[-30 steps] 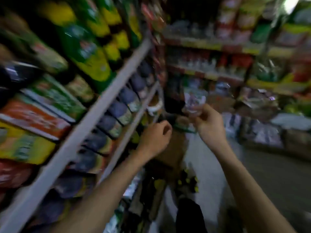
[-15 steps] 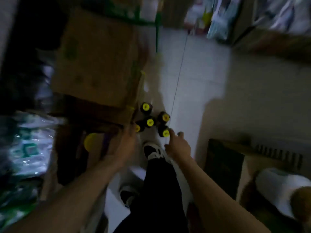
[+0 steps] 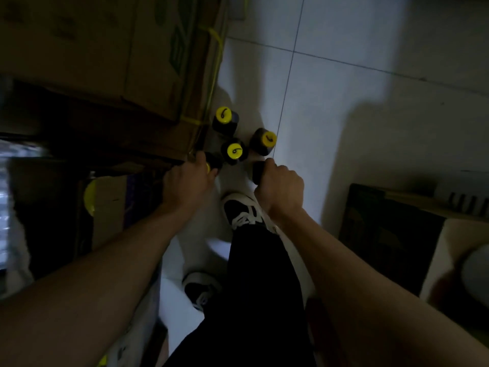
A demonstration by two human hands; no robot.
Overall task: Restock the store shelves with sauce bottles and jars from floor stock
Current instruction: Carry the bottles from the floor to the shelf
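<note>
Several dark sauce bottles with yellow caps stand on the white tiled floor beside a cardboard box. Three stand free: one at the back (image 3: 223, 120), one in the middle (image 3: 234, 151), one to the right (image 3: 264, 141). My left hand (image 3: 188, 182) grips the top of a bottle (image 3: 213, 162) at the box's corner, covering most of its cap. My right hand (image 3: 280, 182) is curled round the top of another dark bottle (image 3: 258, 171), its cap hidden under my fingers.
A large cardboard box (image 3: 111, 56) with yellow strapping lies left of the bottles, with darker boxes (image 3: 111, 207) below it. My black-and-white shoes (image 3: 244, 210) stand just behind the bottles. An open box (image 3: 412, 234) sits at the right.
My view swung down from the shelves to the floor. Both hands dropped to the bottles, and each has closed round a bottle top.
</note>
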